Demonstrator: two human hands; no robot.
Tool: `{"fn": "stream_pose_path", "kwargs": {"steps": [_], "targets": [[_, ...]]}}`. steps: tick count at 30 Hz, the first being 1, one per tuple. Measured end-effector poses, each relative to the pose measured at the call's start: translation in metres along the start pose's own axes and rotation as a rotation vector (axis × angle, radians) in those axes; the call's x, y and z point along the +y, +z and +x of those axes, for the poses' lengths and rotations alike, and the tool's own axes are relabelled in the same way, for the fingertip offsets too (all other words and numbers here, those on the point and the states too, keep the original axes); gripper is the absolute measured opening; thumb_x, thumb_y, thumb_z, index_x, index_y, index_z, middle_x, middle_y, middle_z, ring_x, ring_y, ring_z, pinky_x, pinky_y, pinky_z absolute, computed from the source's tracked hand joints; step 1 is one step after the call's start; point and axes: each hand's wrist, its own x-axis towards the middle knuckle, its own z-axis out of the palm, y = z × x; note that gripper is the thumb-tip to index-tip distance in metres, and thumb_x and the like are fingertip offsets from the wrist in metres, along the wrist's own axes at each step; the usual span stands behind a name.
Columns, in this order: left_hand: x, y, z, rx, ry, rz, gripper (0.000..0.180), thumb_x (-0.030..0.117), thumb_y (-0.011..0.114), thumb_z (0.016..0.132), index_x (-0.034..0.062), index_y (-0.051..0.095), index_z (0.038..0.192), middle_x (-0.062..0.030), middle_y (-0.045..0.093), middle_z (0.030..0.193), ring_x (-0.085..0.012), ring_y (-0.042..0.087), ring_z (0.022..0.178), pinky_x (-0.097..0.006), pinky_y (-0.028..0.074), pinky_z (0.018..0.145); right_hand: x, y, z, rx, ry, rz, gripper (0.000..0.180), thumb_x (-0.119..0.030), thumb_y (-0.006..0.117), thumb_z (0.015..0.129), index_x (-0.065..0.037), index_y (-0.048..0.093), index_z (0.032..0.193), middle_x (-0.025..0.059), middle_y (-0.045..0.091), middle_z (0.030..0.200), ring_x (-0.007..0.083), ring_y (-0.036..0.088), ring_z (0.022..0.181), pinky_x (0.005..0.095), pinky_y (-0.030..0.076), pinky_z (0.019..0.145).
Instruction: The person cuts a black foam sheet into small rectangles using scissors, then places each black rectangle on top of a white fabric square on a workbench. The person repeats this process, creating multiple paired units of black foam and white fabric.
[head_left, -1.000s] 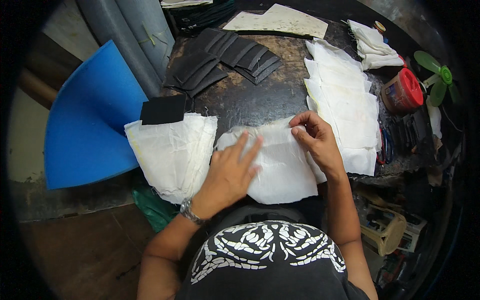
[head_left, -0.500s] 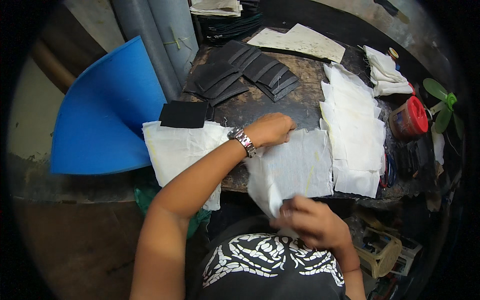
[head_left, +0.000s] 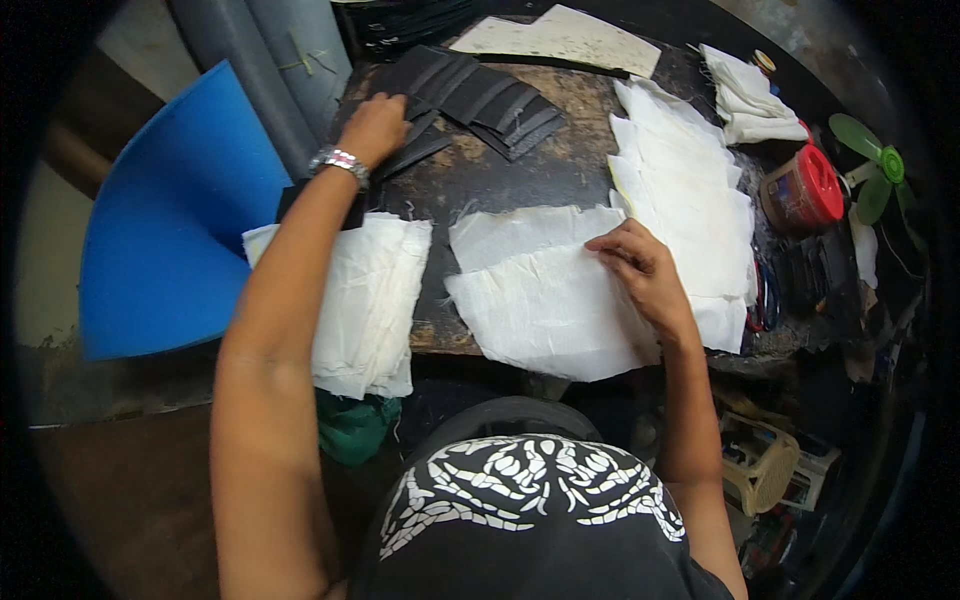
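Here, in the head view, your left hand (head_left: 372, 128) reaches to the upper left of the frame and rests palm down, fingers curled loosely, on the fanned black pieces (head_left: 478, 95) lying on the dark worktable (head_left: 520, 175); whether it has actually pinched one of them you cannot tell, since the fingertips are hidden under the hand. A metal watch (head_left: 340, 160) sits on that wrist. Your right hand (head_left: 640, 268) lies at centre right, fingers spread nearly flat and pressing down on the white cloth sheet (head_left: 540, 290), which hangs slightly over the near table edge; it grips nothing. Left of that sheet, under your left forearm, lies a stack of white cloth (head_left: 372, 300). More white cloth pieces (head_left: 680, 170) run down the right side of the table, just beside the sheet. A red-lidded jar (head_left: 800, 190) stands at the right edge, and a blue sheet (head_left: 165, 240) fills the left of the frame.
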Motion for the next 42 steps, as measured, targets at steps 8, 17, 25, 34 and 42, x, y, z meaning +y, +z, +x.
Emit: {"fn": "stream_pose_path", "kwargs": {"steps": [8,17,25,34,42], "targets": [[0.000,-0.037,0.005,0.614,0.012,-0.024,0.023,0.016,0.059,0.087,-0.0012,0.068,0.101,-0.0207,0.069,0.091,-0.0375,0.066,0.081,-0.044,0.053,0.079,-0.004,0.006,-0.012,0.025,0.191,-0.186,0.020,-0.003,0.066,0.086,-0.005,0.060,0.105,0.0118,0.056,0.094,0.0255,0.061,0.084,0.0356,0.048,0.077],[0.134,-0.055,-0.122,-0.117,-0.339,-1.937,0.023,0.004,0.068,0.087,-0.0050,0.055,0.104,-0.0124,0.066,0.091,-0.0219,0.070,0.077,-0.033,0.062,0.071,-0.017,-0.010,-0.015,0.123,0.119,-0.424,0.022,-0.011,0.065,0.089,-0.007,0.061,0.111,0.0115,0.055,0.100,0.0310,0.060,0.080,0.0386,0.048,0.078],[0.196,-0.018,-0.175,-0.173,-0.473,-2.259,0.027,0.002,0.064,0.091,-0.0015,0.056,0.117,-0.0130,0.064,0.106,-0.0203,0.066,0.095,-0.037,0.059,0.086,-0.028,0.002,-0.014,0.159,0.334,0.477,0.025,-0.021,0.065,0.095,-0.002,0.061,0.110,-0.0019,0.054,0.077,0.0055,0.051,0.061,0.0206,0.042,0.057],[0.190,-0.001,-0.225,-0.089,0.370,-0.406,0.050,0.027,0.059,0.094,0.0064,0.050,0.139,-0.0150,0.038,0.151,-0.0311,0.032,0.142,-0.054,0.023,0.114,-0.017,0.000,0.021,0.363,0.118,0.769,0.033,-0.016,0.066,0.094,-0.007,0.050,0.121,-0.0031,0.051,0.075,0.0027,0.053,0.058,0.0157,0.038,0.045],[0.167,-0.006,-0.234,-0.160,0.329,-0.326,0.060,0.038,0.062,0.091,0.0331,0.043,0.147,-0.0142,0.022,0.160,-0.0415,0.017,0.147,-0.060,0.014,0.115,0.018,0.024,0.021,0.365,0.327,0.642,0.018,-0.011,0.058,0.097,-0.005,0.054,0.113,-0.0048,0.050,0.076,0.0028,0.040,0.052,0.0184,0.031,0.043]]}}
